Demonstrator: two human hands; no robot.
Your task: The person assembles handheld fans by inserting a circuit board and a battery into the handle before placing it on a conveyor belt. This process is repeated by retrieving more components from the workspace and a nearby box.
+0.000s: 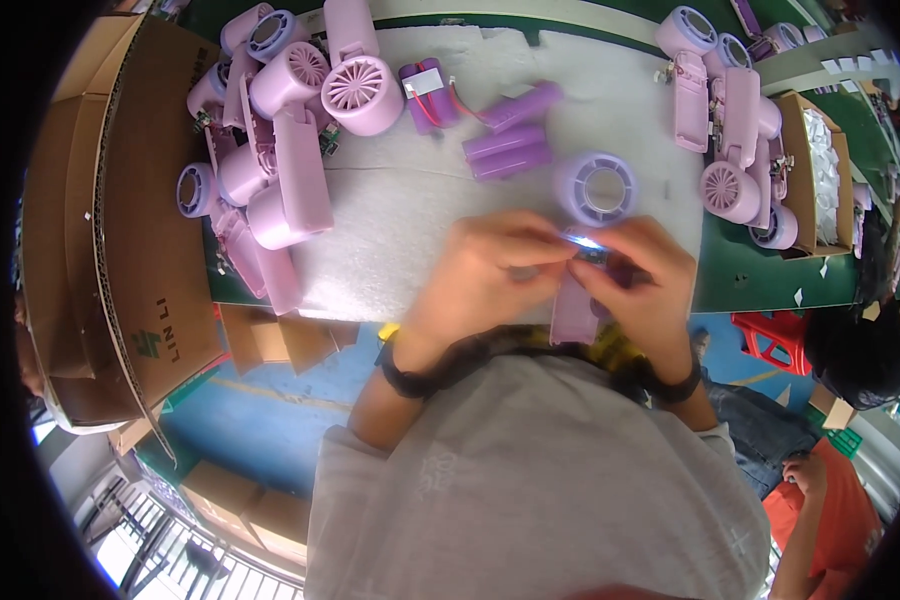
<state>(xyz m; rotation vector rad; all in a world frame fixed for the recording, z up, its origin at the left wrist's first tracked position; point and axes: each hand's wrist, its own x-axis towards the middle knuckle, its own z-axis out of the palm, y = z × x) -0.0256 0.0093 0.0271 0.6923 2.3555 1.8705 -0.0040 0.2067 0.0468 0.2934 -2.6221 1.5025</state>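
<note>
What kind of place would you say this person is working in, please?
Probably a small assembly workshop for handheld fans. Piles of unfinished purple fan housings lie on the padded bench, purple battery cells sit loose beside them, and both hands, left hand and right hand, work on one part.

A single view — from a fisheye camera worn on the person's head, facing steeply down over their own chest and grey shirt [530,480]. It sits close: the left hand [485,275] and right hand [635,285] fill the middle of the picture, forearms entering from below. The counter [410,200] lies beyond the hands toward the top edge, its straight edges bowed by the lens. Black corners ring the round picture — the floor [290,400] shows beneath, lower left.
</note>
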